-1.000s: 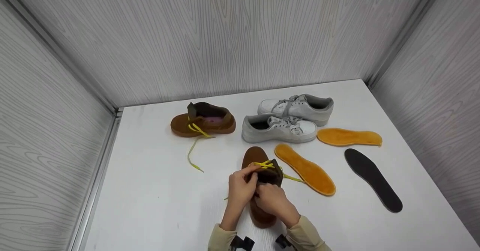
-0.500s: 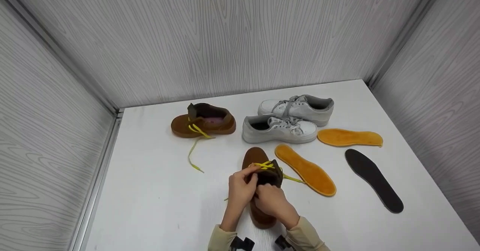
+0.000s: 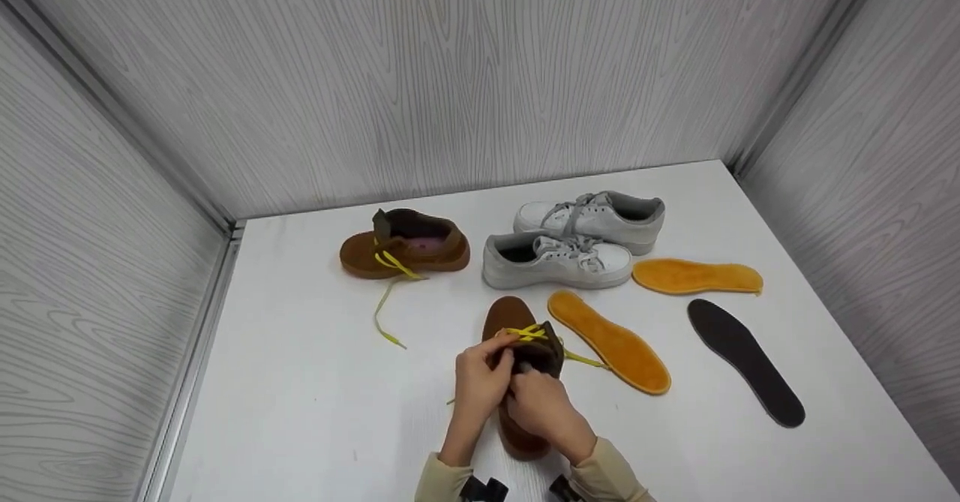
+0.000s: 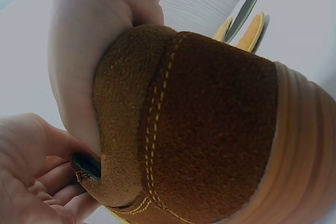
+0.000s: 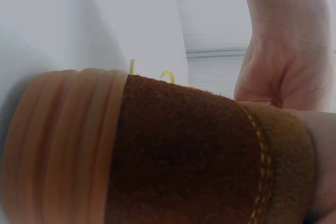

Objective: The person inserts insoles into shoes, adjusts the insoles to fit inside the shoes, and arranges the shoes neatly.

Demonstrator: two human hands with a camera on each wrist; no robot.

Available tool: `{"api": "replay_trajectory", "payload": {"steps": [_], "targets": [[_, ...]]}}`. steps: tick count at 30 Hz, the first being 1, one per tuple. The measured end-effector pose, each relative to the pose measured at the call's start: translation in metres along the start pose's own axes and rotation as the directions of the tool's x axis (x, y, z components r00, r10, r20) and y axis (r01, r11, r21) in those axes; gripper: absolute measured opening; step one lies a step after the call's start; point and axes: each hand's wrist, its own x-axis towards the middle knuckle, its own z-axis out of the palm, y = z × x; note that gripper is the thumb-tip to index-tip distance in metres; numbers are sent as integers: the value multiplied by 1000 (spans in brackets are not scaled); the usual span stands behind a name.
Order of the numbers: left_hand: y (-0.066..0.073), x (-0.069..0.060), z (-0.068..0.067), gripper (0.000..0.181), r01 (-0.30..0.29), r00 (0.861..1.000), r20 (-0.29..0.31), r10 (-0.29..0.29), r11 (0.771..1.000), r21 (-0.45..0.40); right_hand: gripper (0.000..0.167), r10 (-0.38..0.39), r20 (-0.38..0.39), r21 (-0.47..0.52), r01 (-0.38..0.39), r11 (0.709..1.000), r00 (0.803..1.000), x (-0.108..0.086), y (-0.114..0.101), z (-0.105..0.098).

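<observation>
The brown shoe (image 3: 508, 314) stood on the desk (image 3: 300, 382), its long axis running from near heel to far toe, angled slightly left. The left hand (image 3: 480, 378) pinched its collar; the right hand (image 3: 541, 404) reached inside, its fingers hidden, apart or together I could not tell.

Pale beige cloth covers both forearms at the bottom centre of the frame. The left sleeve (image 3: 441, 478) ends in a straight edge; the right sleeve (image 3: 609, 473), just right of it, shows soft creases. Beside the left cuff sits a small, blocky black device (image 3: 484, 491), and a second dark device (image 3: 562, 488) sits by the right cuff. The left hand (image 3: 480, 379) and right hand (image 3: 541, 403) are bare.
</observation>
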Motion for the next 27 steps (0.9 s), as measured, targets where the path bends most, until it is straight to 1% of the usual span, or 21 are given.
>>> {"api": "replay_trajectory", "payload": {"steps": [4,7,12,16,21,23,25,27], "targets": [[1,-1,0,25,7,1000,2,-7,1000,3,15,8,0,2,-8,1000,1000,0,0,0],[1,0,0,25,5,1000,1,-5,999,-33,17,25,-11,-7,-25,1000,1000,2,1,0],[1,-1,1,25,16,1000,16,-15,997,-82,19,52,8,3,-52,999,999,3,4,3],[0,-2,2,25,27,1000,14,-25,995,-100,20,35,-3,10,-35,999,999,3,5,4],[-1,-2,2,24,16,1000,9,-16,995,-102,17,-6,-27,0,6,1000,1000,3,6,1],[-1,-2,1,24,7,1000,4,-6,995,-98,16,-27,-8,8,27,1000,1000,4,7,-3],[-1,-1,0,23,-5,1000,-1,5,995,-95,16,-37,49,42,35,998,998,7,9,-8],[-2,-1,-1,23,-2,1000,-3,2,997,-79,16,-42,112,100,31,995,993,10,12,-14]]}}
